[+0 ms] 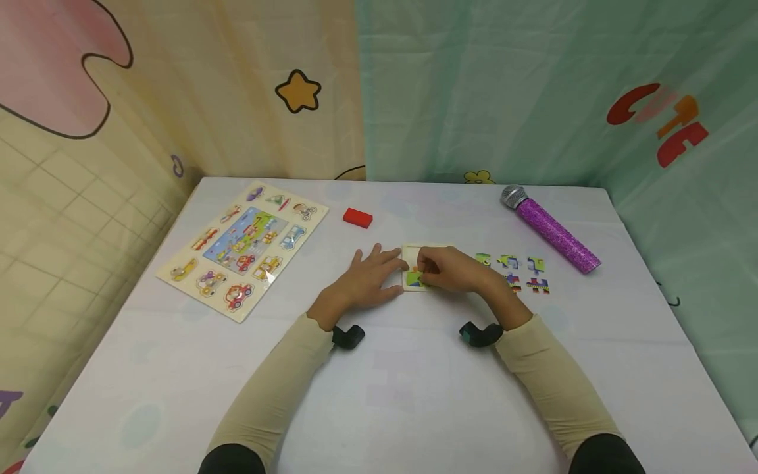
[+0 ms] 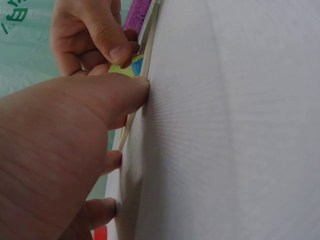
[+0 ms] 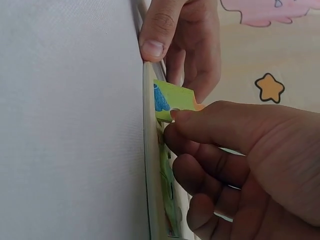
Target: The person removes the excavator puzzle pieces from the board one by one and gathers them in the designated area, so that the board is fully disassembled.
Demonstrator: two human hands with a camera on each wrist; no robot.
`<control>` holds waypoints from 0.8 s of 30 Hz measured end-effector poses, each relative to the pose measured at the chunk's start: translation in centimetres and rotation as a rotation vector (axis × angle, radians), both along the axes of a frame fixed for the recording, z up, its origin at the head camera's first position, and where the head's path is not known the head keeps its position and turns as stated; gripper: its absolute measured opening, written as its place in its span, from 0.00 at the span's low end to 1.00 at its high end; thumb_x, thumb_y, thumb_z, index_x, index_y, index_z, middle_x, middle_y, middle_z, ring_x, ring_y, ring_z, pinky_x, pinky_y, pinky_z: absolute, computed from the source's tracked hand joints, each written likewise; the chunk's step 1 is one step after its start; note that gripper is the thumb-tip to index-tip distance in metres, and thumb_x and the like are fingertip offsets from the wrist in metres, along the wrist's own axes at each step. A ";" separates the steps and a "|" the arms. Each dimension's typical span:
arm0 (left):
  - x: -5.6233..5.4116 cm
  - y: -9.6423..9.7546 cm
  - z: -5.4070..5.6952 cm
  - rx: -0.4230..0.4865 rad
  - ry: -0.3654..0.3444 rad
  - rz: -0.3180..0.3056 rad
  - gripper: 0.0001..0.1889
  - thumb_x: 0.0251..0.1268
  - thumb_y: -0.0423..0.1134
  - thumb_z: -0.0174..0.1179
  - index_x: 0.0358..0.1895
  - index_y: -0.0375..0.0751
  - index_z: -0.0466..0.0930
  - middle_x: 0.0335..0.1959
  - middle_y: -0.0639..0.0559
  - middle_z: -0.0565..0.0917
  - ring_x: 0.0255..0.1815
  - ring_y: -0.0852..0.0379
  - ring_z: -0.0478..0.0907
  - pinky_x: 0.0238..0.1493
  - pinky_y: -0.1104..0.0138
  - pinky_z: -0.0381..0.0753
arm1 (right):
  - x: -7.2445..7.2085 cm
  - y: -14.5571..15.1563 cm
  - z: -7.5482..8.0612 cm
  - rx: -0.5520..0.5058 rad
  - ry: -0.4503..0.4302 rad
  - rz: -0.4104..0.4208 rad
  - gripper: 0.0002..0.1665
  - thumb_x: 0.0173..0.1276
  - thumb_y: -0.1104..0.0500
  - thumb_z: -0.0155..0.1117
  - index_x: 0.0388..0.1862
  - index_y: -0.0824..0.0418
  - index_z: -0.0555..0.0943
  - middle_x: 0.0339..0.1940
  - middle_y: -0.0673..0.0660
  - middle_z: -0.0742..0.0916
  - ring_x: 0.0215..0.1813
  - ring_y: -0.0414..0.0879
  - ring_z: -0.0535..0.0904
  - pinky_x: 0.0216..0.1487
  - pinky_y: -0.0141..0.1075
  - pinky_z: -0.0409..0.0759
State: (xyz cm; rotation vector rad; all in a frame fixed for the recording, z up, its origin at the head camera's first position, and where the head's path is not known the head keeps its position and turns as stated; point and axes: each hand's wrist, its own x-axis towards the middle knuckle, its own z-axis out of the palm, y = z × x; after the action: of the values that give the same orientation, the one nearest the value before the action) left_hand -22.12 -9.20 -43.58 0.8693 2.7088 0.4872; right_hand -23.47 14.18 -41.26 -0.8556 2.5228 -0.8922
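Note:
My right hand (image 1: 453, 268) pinches a green and blue jigsaw piece (image 3: 175, 99) between thumb and forefinger, its other fingers curled. In the right wrist view the piece stands tilted over one end of a thin wooden puzzle board (image 3: 151, 165). The fingers of my left hand (image 1: 370, 276) are spread on the table, with thumb and fingertips touching the board's left edge. Much of the board (image 1: 410, 254) is hidden beneath the right hand in the head view. Several loose jigsaw pieces (image 1: 537, 286) lie in rows just right of that hand, partly covered by it.
A larger vehicle puzzle board (image 1: 237, 289) lies at the back left. Behind the left hand is a red block (image 1: 358, 218). A microphone with a glittery purple handle (image 1: 556, 234) lies at the back right. Curtains (image 1: 474, 85) hang along the table's far edge.

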 end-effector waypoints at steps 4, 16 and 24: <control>-0.1 0.0 -0.1 -0.012 0.001 -0.002 0.26 0.74 0.54 0.59 0.71 0.56 0.70 0.81 0.52 0.57 0.81 0.38 0.43 0.74 0.36 0.40 | -0.1 0.2 -0.2 -0.045 -0.023 -0.010 0.06 0.70 0.66 0.66 0.39 0.59 0.77 0.32 0.51 0.82 0.34 0.45 0.76 0.36 0.38 0.76; -0.1 0.0 -0.1 0.000 0.004 -0.006 0.25 0.74 0.53 0.59 0.70 0.56 0.71 0.81 0.51 0.57 0.81 0.38 0.43 0.74 0.36 0.39 | 0.2 3.3 3.0 -0.214 0.067 -0.115 0.05 0.72 0.65 0.67 0.43 0.59 0.79 0.38 0.53 0.85 0.42 0.47 0.80 0.41 0.41 0.78; 0.0 0.0 -0.1 -0.002 0.008 -0.003 0.27 0.73 0.52 0.60 0.72 0.55 0.70 0.81 0.52 0.56 0.82 0.40 0.42 0.74 0.37 0.39 | 2.9 8.1 2.5 -0.010 0.098 -0.232 0.05 0.72 0.63 0.67 0.42 0.59 0.79 0.35 0.51 0.85 0.38 0.46 0.79 0.38 0.41 0.79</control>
State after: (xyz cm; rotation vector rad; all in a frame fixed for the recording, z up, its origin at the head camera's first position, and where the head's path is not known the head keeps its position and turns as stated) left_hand -22.08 -9.25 -43.73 0.8758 2.7143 0.4821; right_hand -20.61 22.23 -38.77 -0.6317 2.7465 -0.9539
